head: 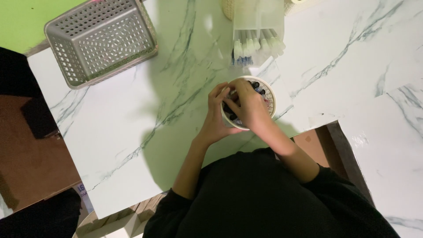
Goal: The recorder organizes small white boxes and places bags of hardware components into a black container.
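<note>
The left hand (pixel 219 115) curls around the left side of a small round white basket (pixel 269 99), fingers bent against its rim; whether it grips anything besides the rim cannot be told. The right hand (pixel 247 107) lies over the basket's mouth, its fingers closed down among the dark markers (pixel 257 87) that stand inside, though which one it holds is hidden under the knuckles. The basket sits on a white marble-patterned table (pixel 132 114), near the middle of the view and just in front of the person's black-sleeved body.

Going from the left: a grey perforated plastic basket (pixel 101 39) rests at the far left of the table, tilted with its open side toward the camera, well apart from the hands. Further right, just beyond the white basket, stands a clear plastic holder (pixel 257 20) filled with white-capped pens (pixel 257 45) lying side by side. To the right of that the marble surface runs on, with a dark gap near the person's right elbow.
</note>
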